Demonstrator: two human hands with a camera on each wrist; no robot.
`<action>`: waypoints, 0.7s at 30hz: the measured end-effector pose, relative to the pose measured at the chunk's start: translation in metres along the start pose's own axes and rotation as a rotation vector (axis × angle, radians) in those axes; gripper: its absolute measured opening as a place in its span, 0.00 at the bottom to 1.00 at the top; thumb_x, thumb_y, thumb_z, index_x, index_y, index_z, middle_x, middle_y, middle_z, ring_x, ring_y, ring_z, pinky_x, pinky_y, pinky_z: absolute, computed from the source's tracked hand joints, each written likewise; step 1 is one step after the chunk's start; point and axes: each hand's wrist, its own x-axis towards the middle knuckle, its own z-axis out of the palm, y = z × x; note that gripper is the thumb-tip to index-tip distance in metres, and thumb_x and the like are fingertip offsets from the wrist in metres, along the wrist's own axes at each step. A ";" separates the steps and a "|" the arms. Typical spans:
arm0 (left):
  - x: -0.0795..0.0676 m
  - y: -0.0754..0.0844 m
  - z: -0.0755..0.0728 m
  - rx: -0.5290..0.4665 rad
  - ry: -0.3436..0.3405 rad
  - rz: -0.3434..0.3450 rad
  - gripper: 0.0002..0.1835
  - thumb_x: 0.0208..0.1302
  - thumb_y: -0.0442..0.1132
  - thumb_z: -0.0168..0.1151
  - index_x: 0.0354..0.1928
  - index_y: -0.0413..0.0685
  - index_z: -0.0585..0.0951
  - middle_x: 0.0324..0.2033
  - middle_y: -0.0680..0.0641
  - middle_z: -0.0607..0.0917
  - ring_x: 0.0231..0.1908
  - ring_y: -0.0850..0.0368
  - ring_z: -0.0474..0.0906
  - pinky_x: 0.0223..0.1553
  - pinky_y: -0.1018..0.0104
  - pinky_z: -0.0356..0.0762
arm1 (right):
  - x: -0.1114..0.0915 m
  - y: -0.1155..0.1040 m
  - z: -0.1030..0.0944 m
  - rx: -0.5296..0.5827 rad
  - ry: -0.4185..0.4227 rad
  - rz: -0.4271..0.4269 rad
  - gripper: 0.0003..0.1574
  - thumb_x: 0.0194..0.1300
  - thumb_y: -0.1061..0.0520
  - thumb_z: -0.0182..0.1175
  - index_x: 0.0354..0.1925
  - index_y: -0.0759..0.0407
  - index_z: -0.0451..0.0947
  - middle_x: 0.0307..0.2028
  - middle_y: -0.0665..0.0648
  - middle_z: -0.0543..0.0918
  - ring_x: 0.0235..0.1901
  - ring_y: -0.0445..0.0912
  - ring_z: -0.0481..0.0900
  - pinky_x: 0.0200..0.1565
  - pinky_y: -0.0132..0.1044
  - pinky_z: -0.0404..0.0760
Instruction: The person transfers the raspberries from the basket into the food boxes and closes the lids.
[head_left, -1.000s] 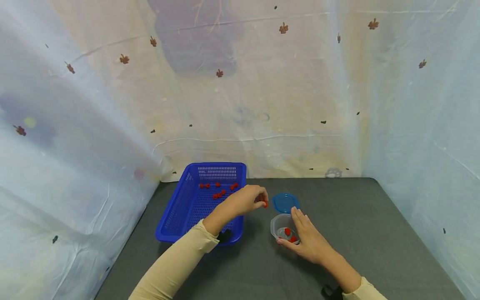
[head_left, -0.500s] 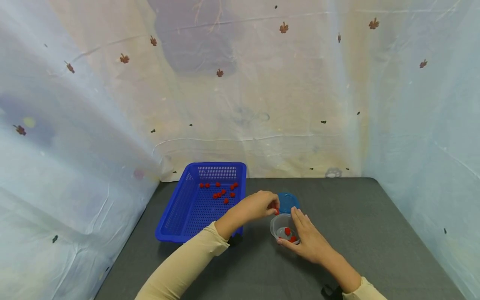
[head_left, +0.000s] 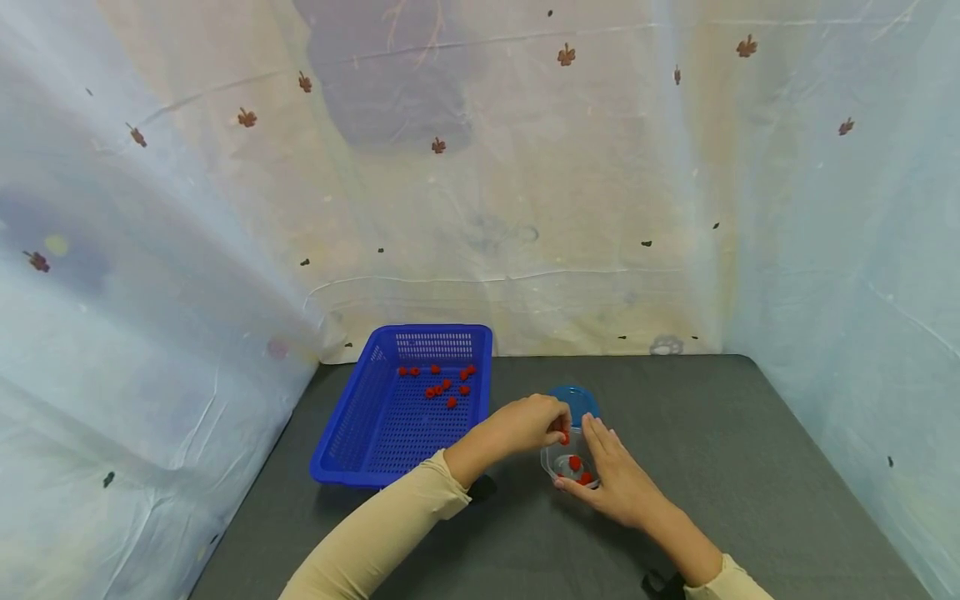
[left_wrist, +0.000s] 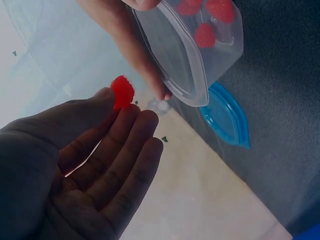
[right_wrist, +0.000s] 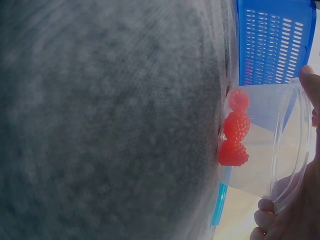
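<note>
Between thumb and fingertips my left hand point(head_left: 528, 423) pinches a red raspberry point(left_wrist: 122, 91), held over the rim of a clear plastic container point(head_left: 553, 458). Several raspberries point(right_wrist: 236, 126) lie on the container's bottom. My right hand point(head_left: 618, 479) rests against the container's right side, thumb at the near rim and straight fingers along the far side. Behind the container lies its blue lid point(head_left: 576, 402), partly hidden by my left hand in the head view.
A blue perforated basket point(head_left: 382, 446) stands to the left on the grey table point(head_left: 712, 450), with several raspberries point(head_left: 438, 390) scattered toward its far end. A pale patterned sheet point(head_left: 525, 208) hangs behind and at both sides.
My left hand has moved right and nearer with the raspberry, from beside the basket to over the container. My right hand has stayed in place.
</note>
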 end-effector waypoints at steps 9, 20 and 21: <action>-0.004 -0.004 -0.006 -0.033 0.024 -0.008 0.06 0.76 0.42 0.69 0.49 0.51 0.87 0.38 0.57 0.86 0.35 0.70 0.79 0.38 0.78 0.78 | 0.000 0.000 0.001 -0.006 0.011 -0.003 0.73 0.69 0.21 0.62 0.84 0.69 0.47 0.84 0.69 0.51 0.83 0.64 0.49 0.78 0.66 0.53; -0.015 -0.027 -0.029 -0.138 0.069 -0.046 0.08 0.78 0.43 0.67 0.51 0.49 0.86 0.40 0.56 0.86 0.38 0.67 0.81 0.44 0.72 0.82 | 0.000 0.002 0.002 -0.011 0.015 0.007 0.75 0.68 0.19 0.61 0.85 0.68 0.45 0.84 0.69 0.51 0.83 0.65 0.50 0.79 0.66 0.53; -0.017 -0.029 -0.031 -0.152 0.071 -0.054 0.09 0.78 0.43 0.67 0.52 0.48 0.86 0.40 0.56 0.86 0.38 0.66 0.81 0.44 0.72 0.82 | 0.000 0.002 0.002 -0.012 0.015 0.008 0.75 0.68 0.19 0.61 0.85 0.68 0.45 0.84 0.69 0.51 0.83 0.65 0.50 0.79 0.66 0.52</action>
